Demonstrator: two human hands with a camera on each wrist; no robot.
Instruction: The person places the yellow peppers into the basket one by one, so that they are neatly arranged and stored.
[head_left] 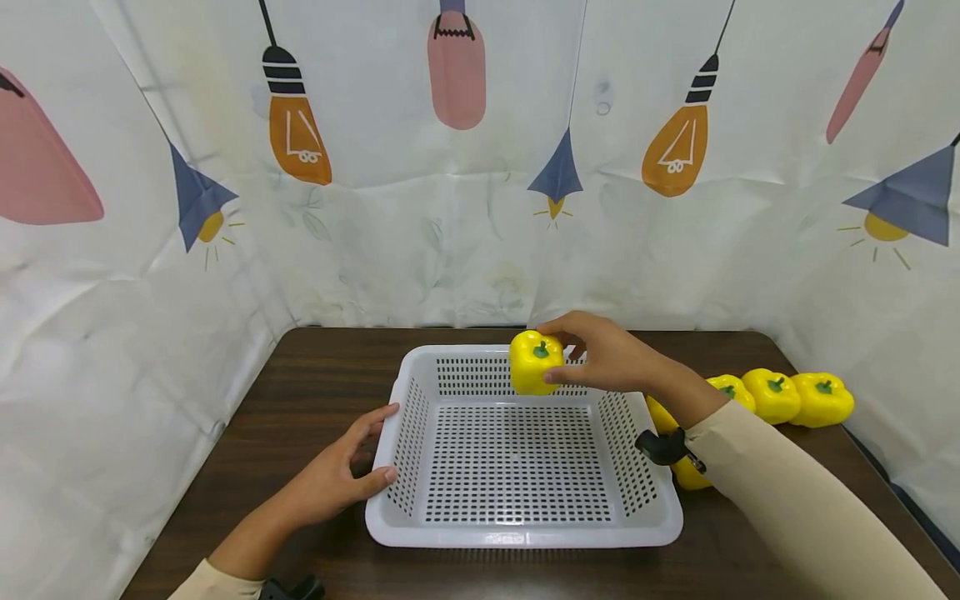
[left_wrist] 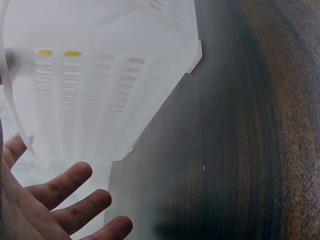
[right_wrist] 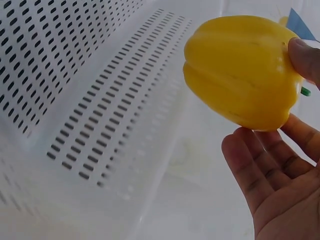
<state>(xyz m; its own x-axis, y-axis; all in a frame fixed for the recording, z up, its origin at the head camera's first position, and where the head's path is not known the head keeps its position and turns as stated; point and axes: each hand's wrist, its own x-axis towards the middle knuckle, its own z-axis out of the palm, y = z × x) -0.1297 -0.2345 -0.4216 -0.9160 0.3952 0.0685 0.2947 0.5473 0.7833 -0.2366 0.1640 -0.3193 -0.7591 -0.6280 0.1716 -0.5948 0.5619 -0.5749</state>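
My right hand (head_left: 611, 354) holds a yellow bell pepper (head_left: 529, 363) above the far side of a white perforated plastic basket (head_left: 525, 537). In the right wrist view the thumb lies on one side of the pepper (right_wrist: 240, 70) and the fingers on the other, its green stem just showing. Over at the basket's left rim, my left hand (head_left: 333, 471) rests its thumb and a fingertip on the edge. The left wrist view shows its other fingers (left_wrist: 95, 205) extended beside the basket's outer wall (left_wrist: 100, 30). Only the perforated floor shows inside the basket.
To the right of the basket, several yellow bell peppers (head_left: 821, 398) lie on the dark wooden table (head_left: 322, 375), some partly hidden behind the right forearm. A white curtain (head_left: 420, 250) with printed lamps and bulbs hangs behind the table and along its sides.
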